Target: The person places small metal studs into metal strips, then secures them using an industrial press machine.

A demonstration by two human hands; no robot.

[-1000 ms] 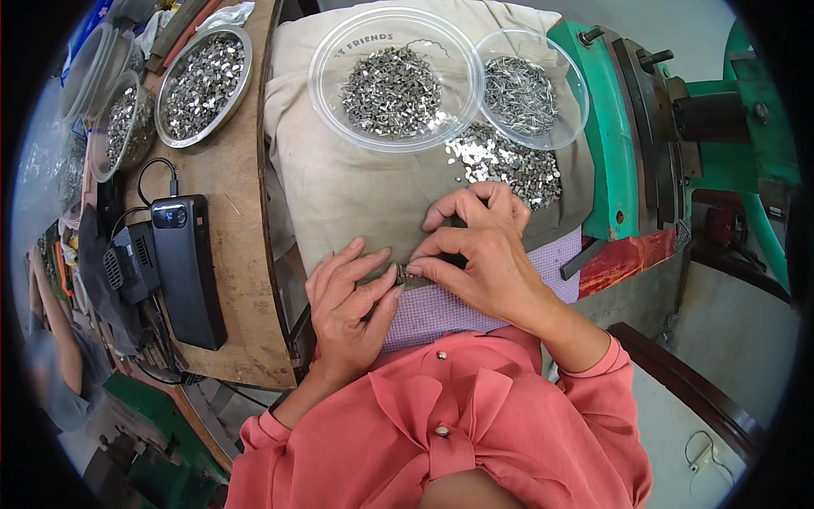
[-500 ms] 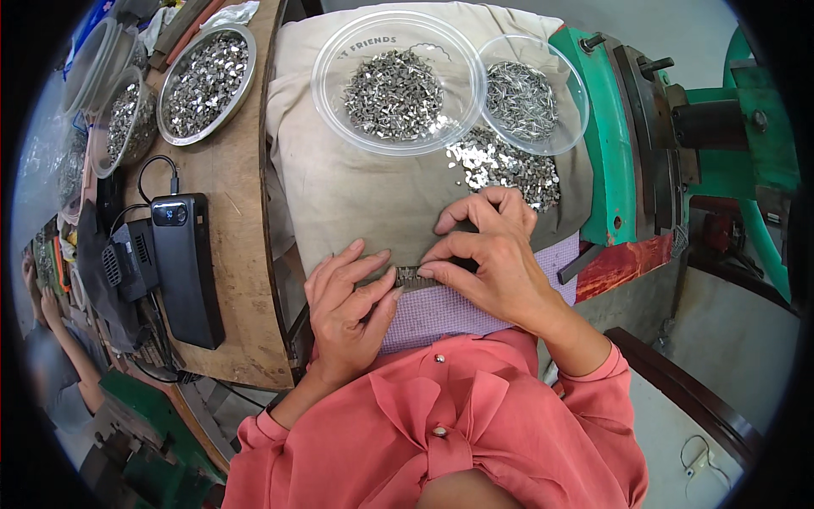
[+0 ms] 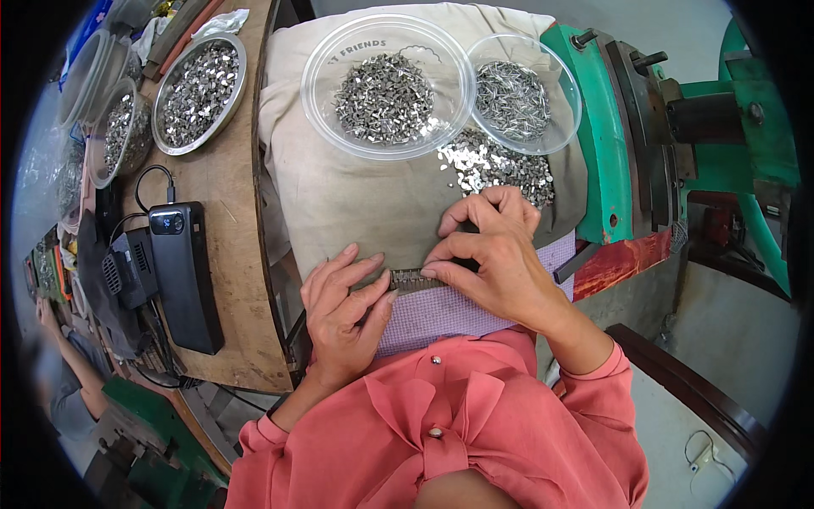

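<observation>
A short, narrow strip of small dark metal pieces point(image 3: 410, 279) lies on the cloth-covered cushion, close to my body. My left hand point(image 3: 343, 314) has its thumb and index finger closed at the strip's left end, the other fingers loosely curved. At its right end, my right hand point(image 3: 496, 254) pinches it between thumb and index finger, with the remaining fingers bent above. Beyond my right hand sits a loose heap of small metal pieces point(image 3: 509, 166), some bright and some dark. How the strip's pieces join is too small to make out.
On the cushion stand a large clear bowl of metal bits point(image 3: 386, 97) and a smaller clear bowl of pins point(image 3: 513, 100). A green machine point(image 3: 600, 144) borders the right. The wooden table point(image 3: 242, 280) at left carries a metal dish point(image 3: 199, 93) and a black power bank point(image 3: 186, 276). Another person's arm shows far left.
The view has shifted slightly. More of the strip shows between my hands, which keep nearly the same places and pose.
</observation>
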